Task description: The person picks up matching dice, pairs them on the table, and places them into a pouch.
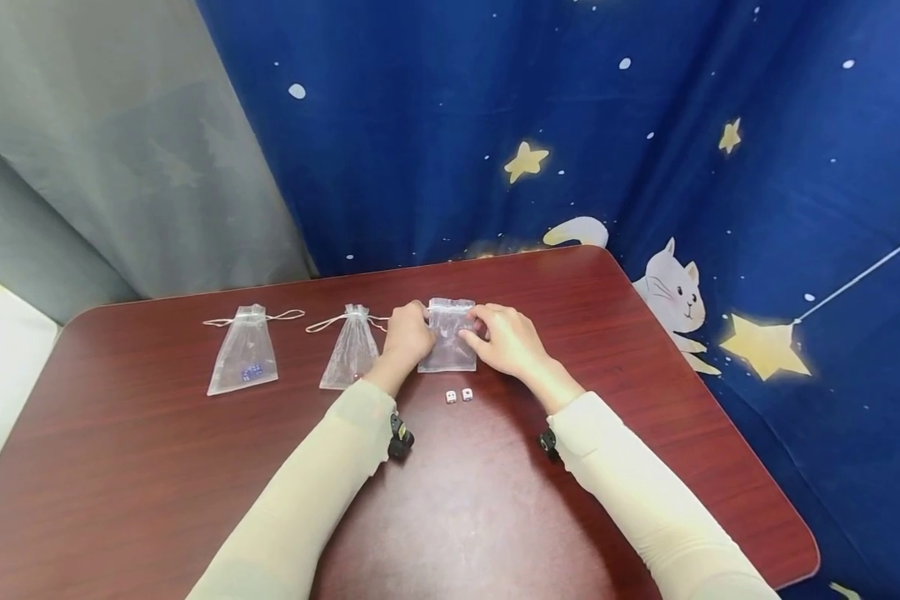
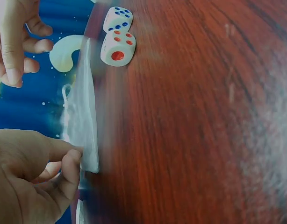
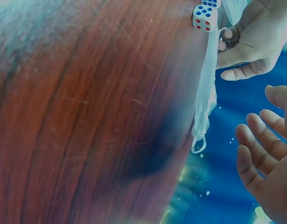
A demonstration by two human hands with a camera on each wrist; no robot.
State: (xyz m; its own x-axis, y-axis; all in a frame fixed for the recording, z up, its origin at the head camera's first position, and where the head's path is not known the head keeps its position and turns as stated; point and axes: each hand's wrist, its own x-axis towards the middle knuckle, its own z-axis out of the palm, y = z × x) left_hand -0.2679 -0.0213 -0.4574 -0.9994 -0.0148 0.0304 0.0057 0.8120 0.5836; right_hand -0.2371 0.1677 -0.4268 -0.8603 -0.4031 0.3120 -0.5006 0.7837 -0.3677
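A small sheer white drawstring bag [image 1: 448, 353] lies flat on the table between both hands. At its left side, my left hand [image 1: 407, 337] has curled fingers and pinches the bag's edge. My right hand [image 1: 512, 340] is by the bag's upper right side; in the right wrist view its fingers [image 3: 258, 147] are spread and loosely bent, apart from the bag and holding nothing. Two white dice, a left die [image 1: 451, 397] and a right die [image 1: 467, 394], sit just in front of the bag. Red and blue pips show in the wrist views.
Left of my hands lie two more sheer bags with their cords drawn out sideways: a near one [image 1: 348, 354] and a farther one [image 1: 242, 346] with blue dice [image 1: 252, 372] inside. The dark red table [image 1: 195, 467] ends at a blue curtain [image 1: 435, 125].
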